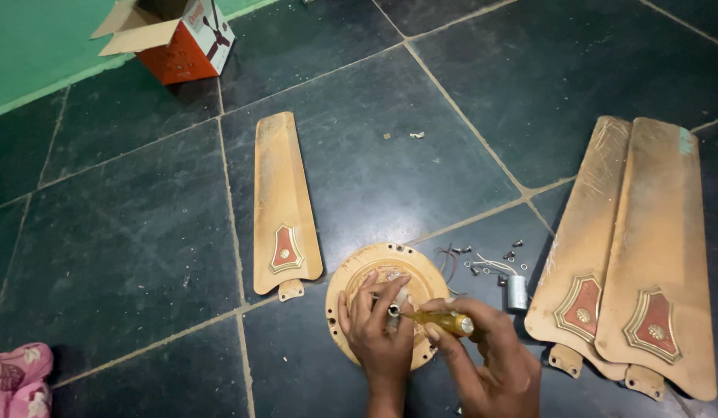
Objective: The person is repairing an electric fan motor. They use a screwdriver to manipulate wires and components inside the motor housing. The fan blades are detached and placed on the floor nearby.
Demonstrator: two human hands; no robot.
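While my left hand (381, 334) presses flat and wide on the round fan body (388, 303) on the floor (127, 248) so it cannot slide, my right hand (494, 362) grips the yellow screwdriver (443, 320), its tip at the middle hole.

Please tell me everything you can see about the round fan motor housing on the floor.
The round motor housing is a flat disc, tan like the blades, worn, with small holes round its rim. It lies on the dark tiled floor. The left hand rests on it; the right hand points a yellow-handled screwdriver at its centre.
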